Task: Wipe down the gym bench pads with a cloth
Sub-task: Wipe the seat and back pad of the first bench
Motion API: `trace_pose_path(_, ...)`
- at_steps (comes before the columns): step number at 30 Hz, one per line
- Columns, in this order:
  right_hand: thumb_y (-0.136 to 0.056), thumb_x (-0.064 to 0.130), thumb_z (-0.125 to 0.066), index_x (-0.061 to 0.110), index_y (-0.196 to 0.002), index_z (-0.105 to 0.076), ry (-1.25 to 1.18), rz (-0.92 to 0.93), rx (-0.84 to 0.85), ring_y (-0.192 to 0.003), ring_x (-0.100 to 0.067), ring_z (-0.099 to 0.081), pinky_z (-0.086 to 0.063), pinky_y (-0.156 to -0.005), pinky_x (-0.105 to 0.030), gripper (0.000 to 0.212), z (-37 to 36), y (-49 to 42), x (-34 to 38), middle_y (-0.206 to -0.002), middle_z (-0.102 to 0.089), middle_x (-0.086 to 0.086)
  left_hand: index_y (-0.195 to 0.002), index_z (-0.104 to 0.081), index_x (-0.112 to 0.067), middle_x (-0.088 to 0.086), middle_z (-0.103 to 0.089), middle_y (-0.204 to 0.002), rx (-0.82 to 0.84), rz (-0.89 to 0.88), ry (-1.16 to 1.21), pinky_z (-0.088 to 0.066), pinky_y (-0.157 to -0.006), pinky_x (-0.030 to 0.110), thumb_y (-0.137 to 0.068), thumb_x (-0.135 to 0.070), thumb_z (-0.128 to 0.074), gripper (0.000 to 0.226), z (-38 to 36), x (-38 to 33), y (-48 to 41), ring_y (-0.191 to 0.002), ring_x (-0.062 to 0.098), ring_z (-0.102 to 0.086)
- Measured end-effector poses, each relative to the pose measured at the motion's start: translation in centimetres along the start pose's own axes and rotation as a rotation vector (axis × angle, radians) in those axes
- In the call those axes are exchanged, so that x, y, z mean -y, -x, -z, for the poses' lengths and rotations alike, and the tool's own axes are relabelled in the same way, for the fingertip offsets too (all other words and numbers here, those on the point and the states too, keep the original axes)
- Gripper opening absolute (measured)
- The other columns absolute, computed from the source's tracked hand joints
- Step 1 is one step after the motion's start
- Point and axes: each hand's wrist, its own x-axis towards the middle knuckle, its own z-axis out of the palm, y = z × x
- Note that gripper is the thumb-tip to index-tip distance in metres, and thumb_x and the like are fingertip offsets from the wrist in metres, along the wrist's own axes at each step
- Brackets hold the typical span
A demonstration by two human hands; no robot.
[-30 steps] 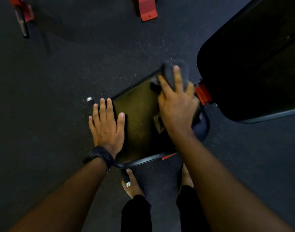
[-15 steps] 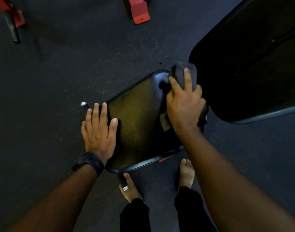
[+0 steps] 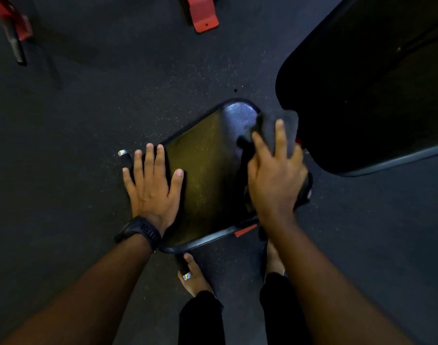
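The small black seat pad (image 3: 208, 175) of the gym bench lies below me in the middle of the view. My right hand (image 3: 275, 175) presses a dark grey cloth (image 3: 285, 125) onto the pad's far right corner, fingers spread over the cloth. My left hand (image 3: 153, 185) lies flat and open on the pad's left edge, a black watch on its wrist. The large black back pad (image 3: 367, 90) rises at the upper right, close beside the cloth.
Dark speckled rubber floor (image 3: 88, 120) surrounds the bench. Red frame feet stand at the top centre (image 3: 203, 18) and top left (image 3: 16, 26). A chrome-capped bench foot (image 3: 123, 154) sits left of my left hand. My bare feet (image 3: 193, 277) stand just below the seat pad.
My right hand has slid the cloth further to the far right corner of the seat pad, toward the back pad. My left hand has stayed flat on the left edge.
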Motion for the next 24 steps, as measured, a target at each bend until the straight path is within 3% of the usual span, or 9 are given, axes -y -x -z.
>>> trace_pose_path(4,-0.089,0.032,-0.064,0.034,-0.137,-0.057,-0.026,0.244,-0.063,-0.132,-0.046,-0.041,-0.042,-0.091,-0.06,0.048,-1.1,7.7,3.6,-0.16,-0.035,-0.002,-0.157,-0.014,-0.022,0.0,-0.006,-0.166,0.003,-0.012,-0.038,0.003,-0.12,0.055,-0.09,-0.06,-0.011,0.077,-0.3,-0.7,-0.1,-0.152,0.022,0.001)
trace_pose_path(7,-0.093,0.039,-0.051,0.038,-0.142,-0.05,0.004,0.52,0.011,-0.135,-0.044,-0.038,-0.043,-0.093,-0.059,0.049,-1.3,2.0,4.0,-0.163,-0.027,0.002,-0.157,-0.015,-0.024,-0.001,-0.006,-0.166,0.0,-0.046,-0.037,0.005,-0.119,0.055,-0.092,-0.059,-0.013,0.074,-0.4,-0.6,0.0,-0.152,0.021,0.001)
trace_pose_path(9,-0.093,0.042,-0.047,0.041,-0.143,-0.047,0.054,0.462,0.023,-0.136,-0.043,-0.038,-0.044,-0.093,-0.058,0.05,-1.2,-2.1,2.4,-0.164,-0.025,0.002,-0.156,-0.018,-0.024,0.0,-0.007,-0.166,0.001,-0.088,-0.031,0.006,-0.119,0.056,-0.093,-0.058,-0.014,0.072,-0.3,-0.4,0.2,-0.153,0.022,0.001)
trace_pose_path(12,-0.095,0.042,-0.045,0.042,-0.145,-0.045,0.002,0.017,-0.011,-0.134,-0.04,-0.038,-0.047,-0.09,-0.056,0.049,-0.5,-1.6,-0.2,-0.166,-0.019,0.002,-0.156,-0.02,-0.025,0.001,-0.008,-0.166,-0.001,-0.096,0.014,0.005,-0.119,0.056,-0.093,-0.057,-0.015,0.071,-0.1,-0.2,0.2,-0.152,0.021,0.001)
trace_pose_path(14,-0.094,0.038,-0.05,0.038,-0.144,-0.048,0.01,-0.12,-0.045,-0.13,-0.042,-0.04,-0.047,-0.087,-0.057,0.05,-0.3,2.5,-0.1,-0.165,-0.02,0.0,-0.155,-0.023,-0.026,0.001,-0.008,-0.166,-0.004,-0.063,0.032,0.003,-0.12,0.057,-0.094,-0.057,-0.018,0.069,-0.1,-0.2,0.2,-0.152,0.022,0.0)
trace_pose_path(17,-0.088,0.03,-0.064,0.036,-0.141,-0.052,-0.04,0.0,-0.029,-0.129,-0.046,-0.042,-0.044,-0.09,-0.06,0.054,-0.8,8.9,3.3,-0.163,-0.027,-0.003,-0.154,-0.025,-0.03,0.002,-0.01,-0.165,-0.016,0.034,0.044,0.0,-0.117,0.064,-0.098,-0.054,-0.03,0.061,-0.2,0.2,0.5,-0.152,0.027,-0.001)
trace_pose_path(21,-0.091,0.037,-0.057,0.036,-0.14,-0.053,-0.022,0.494,0.02,-0.131,-0.045,-0.042,-0.044,-0.09,-0.059,0.049,-1.7,6.4,5.9,-0.162,-0.031,-0.001,-0.153,-0.028,-0.032,0.002,-0.011,-0.165,-0.019,0.073,0.13,-0.007,-0.117,0.065,-0.095,-0.055,-0.026,0.063,0.0,1.3,1.3,-0.152,0.027,-0.003)
trace_pose_path(22,-0.091,0.038,-0.055,0.037,-0.14,-0.053,0.007,0.504,0.012,-0.131,-0.045,-0.043,-0.045,-0.088,-0.056,0.049,-1.7,4.2,5.5,-0.161,-0.031,0.0,-0.153,-0.029,-0.031,0.002,-0.011,-0.165,-0.02,0.067,0.157,-0.008,-0.117,0.064,-0.094,-0.055,-0.024,0.064,0.1,1.4,1.4,-0.152,0.026,-0.003)
trace_pose_path(24,-0.092,0.035,-0.053,0.039,-0.138,-0.055,-0.006,0.307,-0.036,-0.132,-0.044,-0.042,-0.045,-0.086,-0.055,0.046,-1.3,1.6,4.8,-0.161,-0.031,0.001,-0.153,-0.029,-0.03,0.002,-0.011,-0.165,-0.023,0.053,0.201,-0.009,-0.118,0.061,-0.094,-0.054,-0.023,0.064,0.2,2.0,1.4,-0.152,0.024,-0.003)
